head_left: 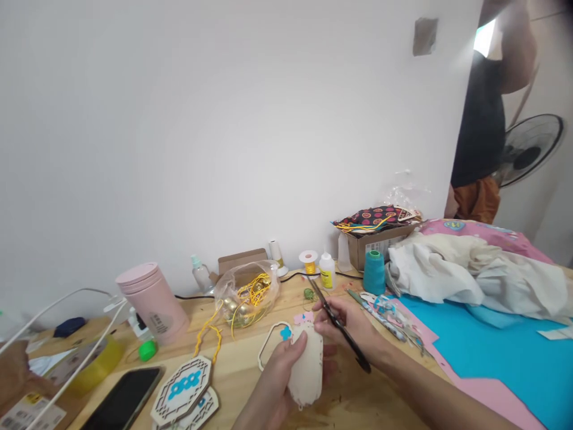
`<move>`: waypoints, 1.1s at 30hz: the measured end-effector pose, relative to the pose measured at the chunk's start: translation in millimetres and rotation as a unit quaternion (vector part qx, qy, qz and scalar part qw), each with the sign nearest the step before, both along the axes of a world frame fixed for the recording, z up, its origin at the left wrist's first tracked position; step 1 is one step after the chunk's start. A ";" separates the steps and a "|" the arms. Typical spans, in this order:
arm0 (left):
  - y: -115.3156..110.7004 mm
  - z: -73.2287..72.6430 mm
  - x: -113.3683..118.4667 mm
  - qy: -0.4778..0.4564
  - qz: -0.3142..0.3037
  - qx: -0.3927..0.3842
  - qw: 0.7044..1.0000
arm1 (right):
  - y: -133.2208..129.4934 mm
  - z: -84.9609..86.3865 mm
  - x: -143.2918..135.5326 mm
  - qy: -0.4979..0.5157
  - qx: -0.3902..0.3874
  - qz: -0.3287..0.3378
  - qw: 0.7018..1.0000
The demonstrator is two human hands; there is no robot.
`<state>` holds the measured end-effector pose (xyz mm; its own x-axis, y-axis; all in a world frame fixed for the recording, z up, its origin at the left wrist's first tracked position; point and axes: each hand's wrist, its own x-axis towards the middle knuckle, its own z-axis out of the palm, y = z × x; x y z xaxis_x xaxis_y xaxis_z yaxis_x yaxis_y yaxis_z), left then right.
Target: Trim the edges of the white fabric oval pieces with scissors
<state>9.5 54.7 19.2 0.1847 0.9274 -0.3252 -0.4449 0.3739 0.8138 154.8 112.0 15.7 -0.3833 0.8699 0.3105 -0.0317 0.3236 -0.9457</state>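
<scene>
Low in the middle of the head view, my left hand (276,373) is closed around a cream, flat, rounded piece (308,367), its thumb lying on the front face. My right hand (347,325) grips a pair of dark scissors (336,322), blades pointing up and away, and its fingertips touch the cream piece's upper right edge. Small stitches or marks run along that piece's edges. Just behind it on the table lie a thin octagonal frame (265,345), a blue flower-shaped cutout (285,332) and a pink cutout (302,318).
Octagonal ornaments (183,388) and a phone (125,399) lie left, near a pink canister (152,301). A bag of bells (246,295), a glue bottle (327,272) and a teal thread cone (374,273) stand behind. Blue sheet (496,346) covers the right; a person (481,119) stands beyond.
</scene>
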 end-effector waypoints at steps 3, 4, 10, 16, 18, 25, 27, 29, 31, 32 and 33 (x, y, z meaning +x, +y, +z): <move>0.9 0.0 2.2 0.037 -0.006 0.040 0.999 | -2.7 1.7 -3.0 0.019 -0.041 0.031 0.999; 2.2 0.4 1.9 0.045 0.006 0.051 0.998 | -2.3 2.9 -2.3 0.030 -0.056 0.022 0.998; 12.3 0.5 -7.7 0.067 0.159 0.072 0.982 | -1.1 5.8 1.4 0.053 -0.125 -0.039 0.990; 13.3 -9.8 -5.6 0.133 0.193 0.123 0.964 | -7.9 -0.8 -9.8 0.006 -0.094 -0.022 0.995; 11.7 -9.3 -3.9 0.092 0.192 0.127 0.969 | -8.7 -2.4 -11.1 -0.029 -0.056 -0.009 0.998; 11.0 -6.2 -5.9 0.084 0.184 0.100 0.974 | 4.7 -3.8 9.7 -0.250 0.167 -0.102 0.948; 12.1 -7.5 -6.0 0.088 0.186 0.108 0.973 | 6.4 -2.6 14.3 -0.281 0.196 -0.116 0.932; 12.7 -8.2 -5.8 0.074 0.185 0.108 0.974 | 4.8 -1.2 14.9 -0.302 0.232 -0.117 0.917; 12.6 -7.6 -5.4 0.055 0.182 0.104 0.976 | 1.1 -0.7 12.4 -0.323 0.260 -0.118 0.902; 12.3 -7.0 -5.3 0.044 0.180 0.102 0.977 | -0.8 -1.1 10.5 -0.336 0.267 -0.117 0.896; 12.0 -6.5 -5.2 0.037 0.177 0.099 0.979 | -2.6 -2.0 8.5 -0.347 0.269 -0.118 0.891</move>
